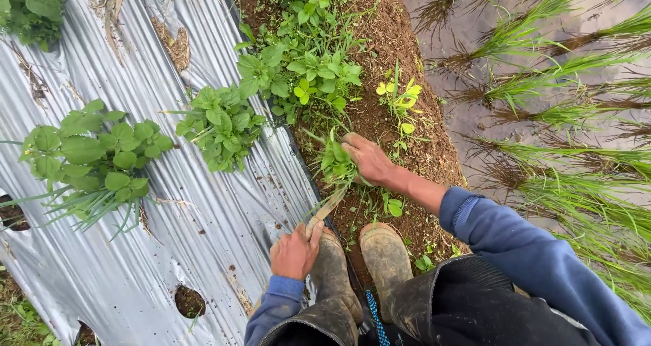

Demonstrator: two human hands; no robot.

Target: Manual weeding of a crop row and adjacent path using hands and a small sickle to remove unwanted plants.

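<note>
Standing on the dirt ridge (400, 41) are two muddy boots (386, 254); just above them the left hand (295, 252) is closed around a pale sickle handle (324, 210) whose blade is hidden among the leaves. Farther on, the right hand (369, 159) grips a clump of green weeds (337, 161) beside the silver plastic mulch (203, 224), with leafy plants (220, 126) beyond

Left hand (294, 252) fisted in a closed grip, right hand (367, 157) outstretched, fingers curled shut
</note>
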